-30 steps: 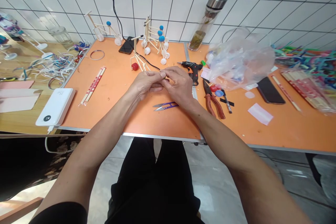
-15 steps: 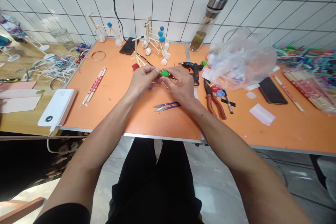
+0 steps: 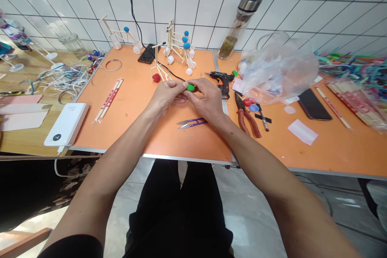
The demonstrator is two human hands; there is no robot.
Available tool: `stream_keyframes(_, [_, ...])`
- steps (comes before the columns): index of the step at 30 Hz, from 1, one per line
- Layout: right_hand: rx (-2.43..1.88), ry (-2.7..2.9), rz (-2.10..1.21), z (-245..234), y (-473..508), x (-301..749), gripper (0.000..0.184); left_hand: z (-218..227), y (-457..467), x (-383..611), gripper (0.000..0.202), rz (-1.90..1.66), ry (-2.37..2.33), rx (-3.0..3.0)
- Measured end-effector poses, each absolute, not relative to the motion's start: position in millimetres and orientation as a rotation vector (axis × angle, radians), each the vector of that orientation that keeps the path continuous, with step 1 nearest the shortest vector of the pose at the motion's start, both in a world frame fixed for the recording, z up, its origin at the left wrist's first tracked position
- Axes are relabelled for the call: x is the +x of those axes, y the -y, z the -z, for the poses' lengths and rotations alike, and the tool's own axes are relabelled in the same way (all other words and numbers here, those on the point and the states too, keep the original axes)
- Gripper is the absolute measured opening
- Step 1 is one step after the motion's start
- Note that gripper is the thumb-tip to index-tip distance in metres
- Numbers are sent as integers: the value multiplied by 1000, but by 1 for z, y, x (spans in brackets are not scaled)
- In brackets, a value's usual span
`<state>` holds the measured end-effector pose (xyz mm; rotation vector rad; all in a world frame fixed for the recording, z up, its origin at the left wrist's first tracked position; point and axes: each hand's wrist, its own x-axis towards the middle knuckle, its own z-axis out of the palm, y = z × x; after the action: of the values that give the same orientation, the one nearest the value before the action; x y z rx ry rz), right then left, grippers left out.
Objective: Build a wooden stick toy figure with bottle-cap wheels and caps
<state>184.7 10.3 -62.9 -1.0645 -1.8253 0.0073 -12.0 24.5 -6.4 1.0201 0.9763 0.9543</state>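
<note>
Left hand (image 3: 165, 94): narrowed, we pinch a green piece (image 3: 190, 87).
Right hand (image 3: 209, 97): we pinch it too (our grip partly hides it).
Snips (image 3: 185, 126): on our orange tabletop (image 3: 134, 107).

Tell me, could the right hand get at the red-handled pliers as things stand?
Probably yes: the pliers lie uncovered on the orange tabletop, close to the right forearm. But the right hand is holding a green piece, so it would likely need to let go first.
</note>
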Motion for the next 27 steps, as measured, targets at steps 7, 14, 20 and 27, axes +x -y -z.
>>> stream_keyframes(7, [-1127,1804,-17,63,-10,186,25,6,-25,-11,34,-911,-969,935])
stream_keyframes(14, [-1115,1777,-14,62,-10,186,23,10,-29,-11,36,-898,-963,911])
stream_keyframes(20, [-1106,1782,-37,61,-9,187,21,10,-28,-11,42,-878,-936,974])
stream_keyframes(27, [-1118,1770,-54,60,-7,183,20,8,-21,-10,52,-897,-958,993])
